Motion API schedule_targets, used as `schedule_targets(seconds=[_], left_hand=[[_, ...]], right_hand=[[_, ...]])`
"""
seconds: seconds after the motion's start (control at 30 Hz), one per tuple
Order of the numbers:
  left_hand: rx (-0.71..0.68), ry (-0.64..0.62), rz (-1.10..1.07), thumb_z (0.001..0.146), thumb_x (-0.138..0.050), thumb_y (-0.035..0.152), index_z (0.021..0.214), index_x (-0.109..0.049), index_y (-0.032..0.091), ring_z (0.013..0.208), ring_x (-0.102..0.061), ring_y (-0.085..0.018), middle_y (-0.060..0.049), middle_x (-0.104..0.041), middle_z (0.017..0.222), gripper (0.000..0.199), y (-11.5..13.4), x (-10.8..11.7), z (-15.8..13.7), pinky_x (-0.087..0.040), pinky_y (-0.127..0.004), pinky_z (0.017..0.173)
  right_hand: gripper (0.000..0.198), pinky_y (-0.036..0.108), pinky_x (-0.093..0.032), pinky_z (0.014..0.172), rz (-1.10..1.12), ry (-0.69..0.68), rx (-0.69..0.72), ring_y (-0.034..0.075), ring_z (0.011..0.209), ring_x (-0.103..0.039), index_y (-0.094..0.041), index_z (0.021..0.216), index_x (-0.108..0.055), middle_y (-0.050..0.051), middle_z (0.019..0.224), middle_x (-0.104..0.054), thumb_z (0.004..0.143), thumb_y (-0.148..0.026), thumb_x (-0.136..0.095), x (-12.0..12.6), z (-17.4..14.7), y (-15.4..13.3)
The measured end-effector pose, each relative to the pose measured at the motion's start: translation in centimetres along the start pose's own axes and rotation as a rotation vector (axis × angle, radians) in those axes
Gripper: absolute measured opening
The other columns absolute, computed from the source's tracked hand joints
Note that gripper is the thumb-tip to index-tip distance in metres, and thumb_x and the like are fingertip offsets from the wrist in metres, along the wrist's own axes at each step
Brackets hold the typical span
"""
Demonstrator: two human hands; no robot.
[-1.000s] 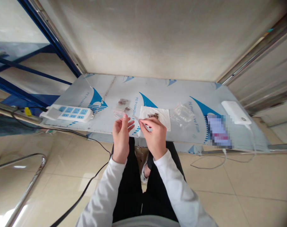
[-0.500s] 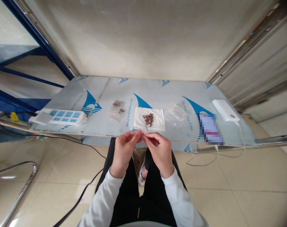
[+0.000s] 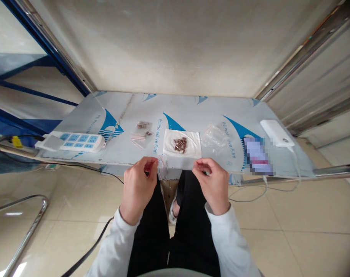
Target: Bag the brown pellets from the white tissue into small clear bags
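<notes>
My left hand (image 3: 140,186) pinches a small clear zip bag (image 3: 162,165) by its edge, above the shelf's front edge. The bag hangs to the right of my fingertips. To its right, my right hand (image 3: 214,182) has thumb and fingertips pressed together; anything between them is too small to make out. Beyond my hands, on the shelf, lies a white cloth or paper pad (image 3: 194,149) with a pile of small reddish-brown pieces (image 3: 180,144) on it. Several small clear bags, some holding brown pieces (image 3: 143,125), lie left of the pad.
More clear bags (image 3: 214,137) lie right of the pad on the film-covered shelf (image 3: 186,105). A white power strip (image 3: 82,141) sits at the left. A blurred-out phone (image 3: 257,156) and a white power bank (image 3: 275,132) with cables are at the right. Metal posts flank the shelf.
My hands have moved apart, left to the left and right to the right. The small bag has gone left with my left hand, uncovering the brown pile.
</notes>
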State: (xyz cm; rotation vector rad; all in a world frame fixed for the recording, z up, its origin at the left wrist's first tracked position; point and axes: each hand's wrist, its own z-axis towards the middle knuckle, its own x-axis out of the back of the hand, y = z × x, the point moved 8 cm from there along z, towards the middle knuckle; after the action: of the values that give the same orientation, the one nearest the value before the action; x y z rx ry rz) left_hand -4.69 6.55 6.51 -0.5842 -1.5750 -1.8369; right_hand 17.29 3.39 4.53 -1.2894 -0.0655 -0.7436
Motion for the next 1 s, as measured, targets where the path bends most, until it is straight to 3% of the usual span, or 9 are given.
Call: schedule_targets(seconds=[0.1, 0.2, 0.3, 0.4, 0.6, 0.67, 0.8, 0.9, 1.0], left_hand=[[0.020, -0.082, -0.151, 0.079, -0.061, 0.032, 0.080, -0.069, 0.022, 0.064, -0.066, -0.017, -0.003, -0.072, 0.074, 0.013, 1.2, 0.0, 0.6, -0.046, -0.025, 0.062], [0.007, -0.148, -0.246, 0.077, -0.063, 0.030, 0.077, -0.069, 0.021, 0.061, -0.064, -0.017, -0.003, -0.072, 0.071, 0.011, 2.7, -0.5, 1.0, -0.046, -0.025, 0.060], [-0.033, -0.166, -0.240, 0.076, -0.062, 0.027, 0.079, -0.069, 0.021, 0.060, -0.063, -0.016, -0.003, -0.071, 0.071, 0.010, 3.6, -0.6, 1.2, -0.046, -0.025, 0.060], [-0.092, -0.132, -0.167, 0.077, -0.061, 0.024, 0.081, -0.069, 0.022, 0.059, -0.062, -0.015, -0.002, -0.071, 0.072, 0.009, 4.2, -0.4, 1.3, -0.045, -0.025, 0.060], [-0.109, 0.002, -0.197, 0.076, -0.063, 0.026, 0.079, -0.070, 0.023, 0.058, -0.059, -0.014, -0.001, -0.069, 0.071, 0.008, 5.1, 0.0, 1.5, -0.043, -0.024, 0.060], [-0.066, 0.006, -0.240, 0.076, -0.064, 0.028, 0.079, -0.070, 0.022, 0.059, -0.060, -0.014, -0.001, -0.070, 0.072, 0.009, 4.9, -0.3, 1.8, -0.044, -0.025, 0.062], [0.074, 0.009, -0.449, 0.077, -0.064, 0.038, 0.078, -0.071, 0.019, 0.061, -0.062, -0.016, -0.004, -0.070, 0.069, 0.020, 3.0, -1.1, 2.6, -0.044, -0.024, 0.061], [0.149, 0.038, -0.517, 0.080, -0.060, 0.047, 0.084, -0.071, 0.017, 0.068, -0.064, -0.018, -0.007, -0.072, 0.075, 0.032, 0.3, -1.1, 2.9, -0.044, -0.024, 0.060], [0.203, 0.020, -0.474, 0.081, -0.056, 0.051, 0.087, -0.070, 0.016, 0.071, -0.065, -0.018, -0.008, -0.072, 0.079, 0.038, -2.7, -1.3, 2.5, -0.045, -0.023, 0.060]], right_hand=[[0.040, 0.040, -0.052, 0.091, 0.116, -0.231, 0.125, 0.023, 0.104, -0.063, -0.023, 0.115, -0.058, 0.009, 0.115, -0.065, 0.078, -0.031, -0.069, -1.7, 0.2, -1.8], [0.087, 0.045, -0.035, 0.110, 0.174, -0.424, 0.270, 0.027, 0.134, -0.040, -0.025, 0.140, -0.037, 0.011, 0.145, -0.042, 0.065, -0.037, -0.080, -3.6, 0.1, -4.1], [0.073, 0.041, -0.039, 0.108, 0.247, -0.485, 0.287, 0.024, 0.126, -0.049, -0.025, 0.133, -0.047, 0.008, 0.135, -0.053, 0.068, -0.035, -0.078, -4.6, 0.3, -4.7], [0.048, 0.037, -0.047, 0.098, 0.321, -0.417, 0.236, 0.021, 0.109, -0.061, -0.023, 0.118, -0.058, 0.006, 0.116, -0.066, 0.072, -0.030, -0.074, -4.6, 0.6, -4.1], [0.062, 0.040, -0.044, 0.102, 0.411, -0.318, 0.149, 0.024, 0.116, -0.057, -0.022, 0.126, -0.053, 0.009, 0.125, -0.060, 0.068, -0.026, -0.075, -4.9, 0.4, -3.0], [0.056, 0.040, -0.044, 0.101, 0.408, -0.283, 0.152, 0.024, 0.114, -0.058, -0.022, 0.122, -0.055, 0.008, 0.122, -0.062, 0.070, -0.026, -0.074, -5.1, 0.3, -3.1], [0.036, 0.038, -0.050, 0.092, 0.394, -0.163, 0.113, 0.020, 0.095, -0.065, -0.021, 0.113, -0.060, 0.006, 0.099, -0.068, 0.078, -0.027, -0.067, -5.0, 1.2, -2.0], [0.034, 0.037, -0.051, 0.087, 0.301, -0.104, 0.121, 0.019, 0.090, -0.065, -0.020, 0.113, -0.061, 0.006, 0.096, -0.068, 0.082, -0.031, -0.063, -4.4, 3.5, -0.3], [0.037, 0.032, -0.051, 0.080, 0.046, -0.206, 0.222, 0.018, 0.085, -0.064, -0.018, 0.112, -0.063, 0.006, 0.097, -0.067, 0.079, -0.036, -0.066, -4.8, 7.3, 0.9]])
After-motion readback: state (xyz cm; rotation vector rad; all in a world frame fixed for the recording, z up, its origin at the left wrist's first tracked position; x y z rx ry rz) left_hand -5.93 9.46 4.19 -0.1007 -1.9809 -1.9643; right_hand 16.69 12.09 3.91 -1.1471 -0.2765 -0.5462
